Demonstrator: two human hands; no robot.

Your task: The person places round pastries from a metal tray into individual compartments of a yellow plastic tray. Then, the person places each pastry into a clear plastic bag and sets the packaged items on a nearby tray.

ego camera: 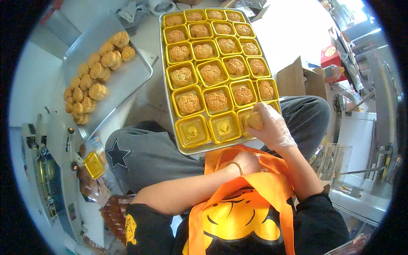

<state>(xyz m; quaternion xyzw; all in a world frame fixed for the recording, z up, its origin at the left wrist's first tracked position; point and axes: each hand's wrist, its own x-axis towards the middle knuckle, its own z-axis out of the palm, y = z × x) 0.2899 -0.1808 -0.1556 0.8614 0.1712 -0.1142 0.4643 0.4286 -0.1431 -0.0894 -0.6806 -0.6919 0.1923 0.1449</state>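
My right hand [274,129], in a clear plastic glove, grips a mooncake [255,121] above the third yellow plastic cup of the nearest row. That cup is partly hidden by the hand. A metal baking tray [191,150] lies before my knees, bearing rows of these cups. Most hold one golden mooncake [216,100] with a moulded flower pattern. At the near left, two cups [192,131] show bare bottoms. My left hand [248,161], a bangle at its wrist, rests at my lap against the orange apron [271,185]; its fingers are hidden.
A second metal tray [124,83] at the left bears a heap of mooncakes [95,70]. Below it lies a loose yellow cup [94,165]. An open cardboard box [301,78], a plastic bottle [333,72] and a wire basket [328,157] stand at the right.
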